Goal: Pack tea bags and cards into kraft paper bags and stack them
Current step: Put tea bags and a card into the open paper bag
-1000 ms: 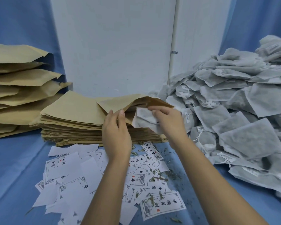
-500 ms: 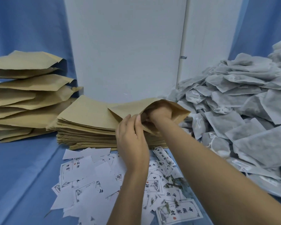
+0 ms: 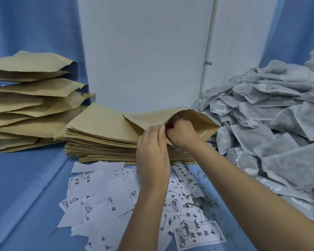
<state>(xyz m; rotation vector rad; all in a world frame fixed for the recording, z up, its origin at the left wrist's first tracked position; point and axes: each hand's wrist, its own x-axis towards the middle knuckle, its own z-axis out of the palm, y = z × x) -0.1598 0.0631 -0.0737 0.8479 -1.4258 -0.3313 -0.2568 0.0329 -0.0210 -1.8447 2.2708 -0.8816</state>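
Note:
An open kraft paper bag [image 3: 205, 122] lies on top of a flat stack of empty kraft bags [image 3: 101, 138], its mouth facing right. My left hand [image 3: 152, 153] pinches the near lip of that mouth and holds it open. My right hand [image 3: 182, 134] reaches into the mouth with its fingers curled inside, so the fingertips and anything they hold are hidden. No tea bag shows at the hand. Printed white cards [image 3: 101, 192] lie scattered on the blue cloth under my forearms.
A big heap of grey tea bags [image 3: 279, 124] fills the right side. Puffy packed kraft bags [image 3: 29, 98] are stacked at the far left. Loose tea crumbs [image 3: 207, 201] litter the cloth. A white panel [image 3: 143, 51] closes the back.
One second ago my right hand held a grey tea bag at the bag's mouth. It has pushed into the bag and the tea bag is out of sight. My left hand kept its hold on the lip.

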